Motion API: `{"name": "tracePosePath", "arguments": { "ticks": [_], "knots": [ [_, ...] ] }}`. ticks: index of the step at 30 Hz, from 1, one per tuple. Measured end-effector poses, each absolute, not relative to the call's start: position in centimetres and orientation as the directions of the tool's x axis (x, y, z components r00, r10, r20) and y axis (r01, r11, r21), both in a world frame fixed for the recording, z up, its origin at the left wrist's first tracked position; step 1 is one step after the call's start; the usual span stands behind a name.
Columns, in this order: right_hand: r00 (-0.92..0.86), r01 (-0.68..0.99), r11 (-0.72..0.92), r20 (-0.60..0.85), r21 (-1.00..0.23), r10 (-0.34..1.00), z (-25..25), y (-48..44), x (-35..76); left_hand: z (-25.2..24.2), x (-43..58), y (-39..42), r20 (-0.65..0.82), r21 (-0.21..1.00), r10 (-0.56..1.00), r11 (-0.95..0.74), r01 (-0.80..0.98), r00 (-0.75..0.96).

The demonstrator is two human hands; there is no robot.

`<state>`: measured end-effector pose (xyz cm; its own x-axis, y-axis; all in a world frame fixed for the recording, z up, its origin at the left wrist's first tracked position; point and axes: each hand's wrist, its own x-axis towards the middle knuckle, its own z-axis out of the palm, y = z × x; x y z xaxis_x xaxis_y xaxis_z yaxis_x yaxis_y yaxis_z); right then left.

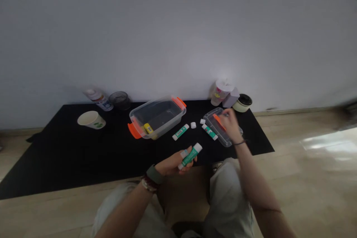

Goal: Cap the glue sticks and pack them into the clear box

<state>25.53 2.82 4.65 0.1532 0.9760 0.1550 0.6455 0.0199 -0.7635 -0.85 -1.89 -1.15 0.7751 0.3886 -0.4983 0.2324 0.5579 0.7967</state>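
Observation:
My left hand is wrapped round a green glue stick with a white cap, held tilted over the table's front edge. My right hand is over the clear plastic lid, its fingers bent and smeared by motion. Beside those fingers is a slim orange object; whether they grip it I cannot tell. Two more green glue sticks lie between the hands: one on the left, and another glue stick against the lid's edge. Near them are two white caps, a cap and a smaller-looking cap.
A clear container with orange handles holds a yellow tube. Leftward are a paper cup, a dark round bowl and a spray can. Back right stand a lidded cup, a pale box and a cream pot.

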Motion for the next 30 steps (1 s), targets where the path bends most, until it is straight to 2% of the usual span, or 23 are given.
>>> {"name": "tracePosePath", "arguments": {
  "ticks": [2,3,6,9,12,14,18,20,22,24,26,30],
  "knots": [
    [0.047,0.825,-0.049,-0.018,-0.562,0.999,3.4,3.1,24.0,-2.5,0.2,-1.4,-0.504,0.856,0.662,0.298,0.423,0.554],
    [-0.024,0.899,-0.038,-0.137,-0.436,0.990,2.5,3.2,23.0,-3.0,0.7,-1.1,-0.460,0.818,0.757,0.159,0.553,0.464],
    [-0.134,0.982,0.082,-0.319,-0.172,0.938,0.1,3.3,20.3,-3.8,1.7,-0.5,-0.306,0.565,0.879,-0.141,0.813,0.365],
    [-0.141,0.990,0.131,-0.349,-0.051,0.926,-1.4,3.6,19.7,-3.9,1.8,-0.2,-0.218,0.372,0.908,-0.260,0.891,0.357],
    [-0.129,0.992,0.123,-0.295,-0.040,0.947,-1.7,4.0,20.5,-4.2,1.7,0.0,-0.137,0.250,0.921,-0.325,0.912,0.366],
    [-0.121,0.991,0.109,-0.193,-0.075,0.974,-1.3,4.5,21.0,-4.6,1.6,0.3,-0.074,0.210,0.922,-0.357,0.910,0.379],
    [-0.118,0.958,0.131,0.066,-0.254,0.991,1.0,6.6,20.2,-5.5,1.9,0.8,0.038,0.188,0.911,-0.410,0.892,0.411],
    [-0.143,0.914,0.201,0.183,-0.353,0.973,3.0,8.2,18.3,-5.7,2.2,1.0,0.072,0.180,0.903,-0.430,0.885,0.424],
    [-0.204,0.862,0.291,0.242,-0.415,0.949,5.0,9.8,15.2,-5.6,2.5,1.0,0.110,0.182,0.895,-0.446,0.876,0.433],
    [-0.333,0.831,0.376,0.176,-0.411,0.926,6.5,11.2,11.1,-5.5,2.7,0.8,0.146,0.198,0.890,-0.455,0.868,0.433],
    [-0.456,0.848,0.412,-0.063,-0.333,0.887,6.9,12.3,6.6,-5.4,2.6,0.7,0.156,0.235,0.892,-0.451,0.861,0.425],
    [-0.482,0.869,0.398,-0.318,-0.295,0.817,4.9,14.2,-0.8,-5.1,1.3,0.5,0.218,0.382,0.906,-0.421,0.823,0.362]
  ]
}}
